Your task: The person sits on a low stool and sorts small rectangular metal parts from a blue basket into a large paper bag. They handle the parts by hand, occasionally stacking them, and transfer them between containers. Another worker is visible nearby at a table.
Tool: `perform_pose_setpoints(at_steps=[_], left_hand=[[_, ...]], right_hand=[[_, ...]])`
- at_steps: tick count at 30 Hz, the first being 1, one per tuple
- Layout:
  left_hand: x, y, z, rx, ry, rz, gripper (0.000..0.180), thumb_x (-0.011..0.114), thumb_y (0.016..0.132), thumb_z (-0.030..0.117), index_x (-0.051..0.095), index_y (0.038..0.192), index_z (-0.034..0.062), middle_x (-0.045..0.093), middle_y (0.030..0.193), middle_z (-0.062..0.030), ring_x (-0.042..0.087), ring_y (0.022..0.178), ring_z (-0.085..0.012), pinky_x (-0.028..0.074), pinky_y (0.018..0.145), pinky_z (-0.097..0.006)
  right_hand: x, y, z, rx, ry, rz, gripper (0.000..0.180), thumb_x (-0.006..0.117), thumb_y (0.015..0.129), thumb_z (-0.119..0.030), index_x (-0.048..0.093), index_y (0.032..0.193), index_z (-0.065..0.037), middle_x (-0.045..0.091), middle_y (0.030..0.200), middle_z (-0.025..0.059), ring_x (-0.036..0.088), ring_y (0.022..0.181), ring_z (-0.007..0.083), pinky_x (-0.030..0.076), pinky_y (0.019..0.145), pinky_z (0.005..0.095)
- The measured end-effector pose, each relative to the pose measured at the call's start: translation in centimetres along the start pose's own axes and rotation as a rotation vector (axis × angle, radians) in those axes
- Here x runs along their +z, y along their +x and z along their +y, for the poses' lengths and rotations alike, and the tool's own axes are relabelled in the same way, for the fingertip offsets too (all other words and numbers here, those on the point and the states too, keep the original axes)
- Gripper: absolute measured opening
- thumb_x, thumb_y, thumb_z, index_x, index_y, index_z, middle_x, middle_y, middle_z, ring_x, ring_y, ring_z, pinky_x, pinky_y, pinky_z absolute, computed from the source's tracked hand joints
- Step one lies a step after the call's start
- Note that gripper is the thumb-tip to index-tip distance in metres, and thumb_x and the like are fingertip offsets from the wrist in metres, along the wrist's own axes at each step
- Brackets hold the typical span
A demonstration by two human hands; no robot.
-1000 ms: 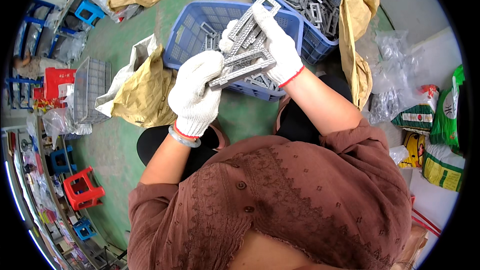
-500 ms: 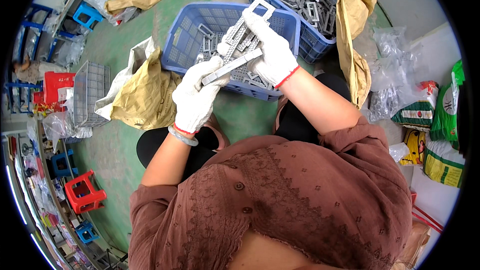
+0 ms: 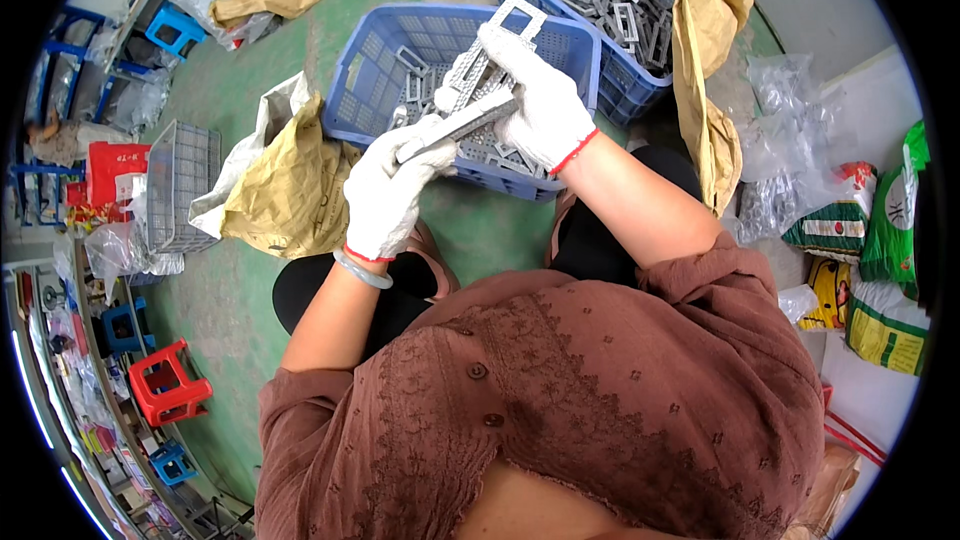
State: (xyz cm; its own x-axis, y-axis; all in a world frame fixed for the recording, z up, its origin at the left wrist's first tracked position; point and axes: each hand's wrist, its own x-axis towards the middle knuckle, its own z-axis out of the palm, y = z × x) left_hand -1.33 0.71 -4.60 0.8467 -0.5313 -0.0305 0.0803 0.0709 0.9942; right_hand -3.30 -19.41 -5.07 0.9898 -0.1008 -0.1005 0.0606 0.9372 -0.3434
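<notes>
right now both gloved hands are up over the near blue basket, which sits on the green floor and serves as the landmark for everything else. the left hand, in a white glove with a red cuff, hangs just in front of the basket's near wall; its fingers are curled shut around the lower end of a flat grey metal bar that slants up to the right. the right hand, gloved the same way, is over the basket's right half, its fingers closed on a stack of grey metal frames, with one rectangular frame sticking up past the basket's far rim. the bar touches that stack, so the two hands meet over the basket. more loose grey metal parts lie inside the basket under the hands. behind and right of the basket stands a second blue basket, well filled with the same kind of frames. a brown paper sack lies against the basket's left side, and another brown sack drapes beside the second basket. further left of the basket is a grey wire crate, and well below that a red stool. clear plastic bags lie far right of the basket.
</notes>
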Motion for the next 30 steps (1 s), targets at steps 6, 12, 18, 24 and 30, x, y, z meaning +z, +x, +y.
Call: perform_pose_setpoints(at_steps=[6,12,18,24,30], left_hand=[[-0.3,0.4,-1.0,-0.381,-0.296,-0.160,0.027,0.069,0.093,0.013,0.064,0.113,-0.0042,0.070,0.094,-0.0142,0.067,0.072,-0.0179,0.054,0.064,-0.028],[2.6,2.4,-9.5,-0.764,-0.479,-0.381,0.013,0.065,0.096,0.012,0.057,0.101,0.0025,0.064,0.082,-0.0067,0.056,0.065,-0.0109,0.045,0.056,-0.023],[5.8,5.0,-14.9,-0.830,-0.374,-0.450,0.010,0.064,0.096,0.010,0.056,0.100,0.0044,0.057,0.074,-0.0050,0.055,0.065,-0.0134,0.046,0.058,-0.025],[6.6,5.8,-15.2,-0.612,0.571,-0.450,0.033,0.065,0.093,0.029,0.055,0.108,0.0007,0.064,0.074,-0.0140,0.063,0.053,-0.0234,0.053,0.053,-0.035],[5.3,5.5,-16.1,-0.218,1.312,-0.376,0.068,0.059,0.090,0.060,0.053,0.127,0.0031,0.068,0.071,-0.0171,0.069,0.060,-0.0303,0.054,0.065,-0.040]], right_hand=[[-2.3,1.5,-2.8,-0.199,-0.049,0.079,0.010,0.063,0.098,-0.018,0.061,0.099,-0.008,0.064,0.083,0.0077,0.070,0.073,0.0285,0.060,0.073,0.0563],[-4.0,2.3,-7.2,-0.387,-0.046,0.088,0.014,0.061,0.099,-0.019,0.061,0.104,-0.007,0.065,0.088,0.0119,0.069,0.075,0.0363,0.060,0.074,0.0595],[-5.8,2.5,-8.2,-0.388,0.017,0.090,0.015,0.065,0.097,-0.017,0.061,0.107,-0.008,0.064,0.093,0.0123,0.068,0.083,0.0351,0.059,0.078,0.0621],[-5.9,2.5,-7.5,-0.360,0.034,0.077,0.014,0.069,0.094,-0.015,0.064,0.106,-0.009,0.065,0.092,0.0094,0.068,0.084,0.0297,0.058,0.080,0.0606],[-3.8,1.2,-6.7,-0.275,-0.060,0.065,0.014,0.064,0.096,-0.013,0.064,0.107,-0.004,0.067,0.094,0.0122,0.069,0.089,0.0302,0.057,0.086,0.0603]])
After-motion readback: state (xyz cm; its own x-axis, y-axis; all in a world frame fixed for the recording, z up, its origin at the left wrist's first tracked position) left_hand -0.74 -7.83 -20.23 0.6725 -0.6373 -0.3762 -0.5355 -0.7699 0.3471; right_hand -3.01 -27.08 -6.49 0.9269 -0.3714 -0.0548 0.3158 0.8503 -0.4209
